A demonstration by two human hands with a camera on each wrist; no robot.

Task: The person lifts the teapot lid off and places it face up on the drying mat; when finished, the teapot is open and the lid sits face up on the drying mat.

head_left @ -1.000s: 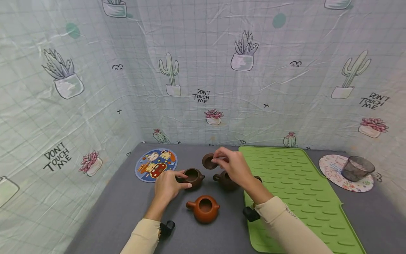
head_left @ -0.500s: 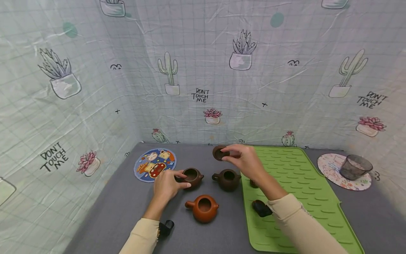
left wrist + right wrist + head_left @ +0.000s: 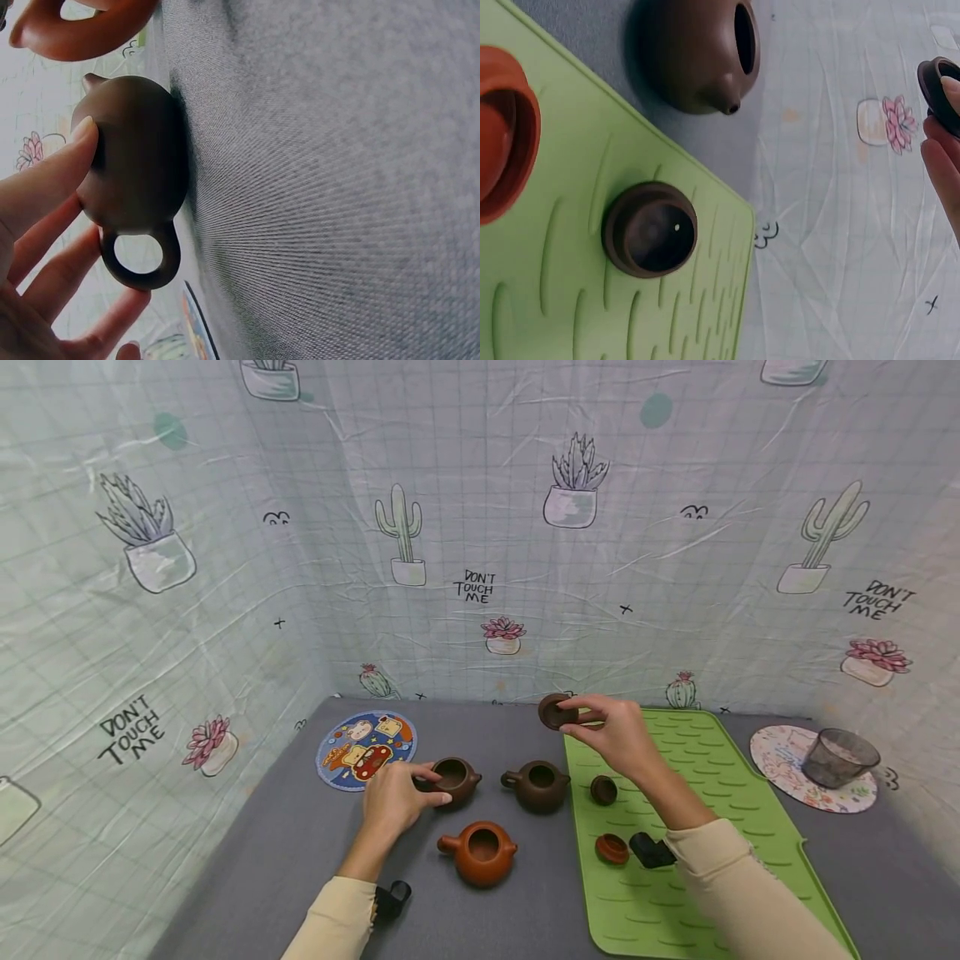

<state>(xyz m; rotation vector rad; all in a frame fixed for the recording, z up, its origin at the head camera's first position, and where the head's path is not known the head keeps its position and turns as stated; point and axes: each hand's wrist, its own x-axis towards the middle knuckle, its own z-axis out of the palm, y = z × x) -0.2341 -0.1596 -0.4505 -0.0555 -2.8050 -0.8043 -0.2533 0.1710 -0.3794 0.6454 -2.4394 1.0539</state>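
Observation:
My left hand (image 3: 424, 783) holds the left dark brown teapot (image 3: 454, 779) on the grey table, thumb and fingers at its handle side. In the left wrist view a finger (image 3: 45, 187) lies against that open pot (image 3: 139, 165), above its loop handle. My right hand (image 3: 583, 717) pinches a dark brown lid (image 3: 556, 712) in the air over the far left corner of the green mat (image 3: 697, 793). A second dark brown teapot (image 3: 538, 785) and an orange teapot (image 3: 480, 852) stand open nearby. A dark lid (image 3: 651, 238) and an orange lid (image 3: 612, 848) lie on the mat.
A colourful round coaster (image 3: 367, 749) lies at the back left. At the back right a grey cup (image 3: 842, 757) stands on a pale coaster (image 3: 787, 777). Cactus-print sheeting walls in the table on three sides.
My right hand has carried the dark lid to the right, from above the teapots to over the mat's far corner. The left hand and the pots have stayed put.

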